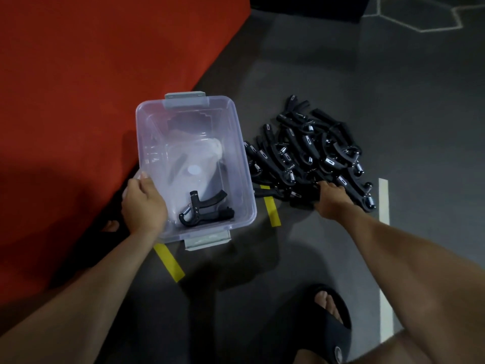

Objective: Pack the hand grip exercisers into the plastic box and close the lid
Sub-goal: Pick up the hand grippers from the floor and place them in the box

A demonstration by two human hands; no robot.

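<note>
Nearest the camera, at 6 o'clock, a foot in a black slide sandal (331,329) stands on the grey floor (328,69). Both bare forearms extend upward from the lower edge.

Red mat (91,74): covers the 9 to 12 o'clock sector; its edge runs diagonally just beside the box.

Plastic box (246,179): clear, open-topped, just left of centre, with grey latches at its 12 and 6 o'clock ends. No lid can be identified with certainty; a pale shape seen through the box base may be one, but this cannot be confirmed.

Exerciser pile (312,153): black spring-loaded hand grips heaped on the floor at 3 o'clock of the box, the nearest ones touching or almost touching its wall.

Yellow tape strips (169,262) and a white tape line (383,200) mark the floor around the work area.

Left hand (143,203): fingers curled over the box rim at its 8 o'clock corner, gripping and steadying it.

Right hand (331,199): at the 6 o'clock edge of the pile, fingers curled down into the exercisers; it appears to be closing on one or more, but the fingertips are hidden, so a secure hold cannot be confirmed.

Packed exerciser (207,208): one unit lies in the box at its 6 o'clock end.

Step in hand: early loading; most units remain outside. The next move calls for lifting the gripped units clear of the tangle and carrying them toward 9 o'clock over the box wall.
</note>
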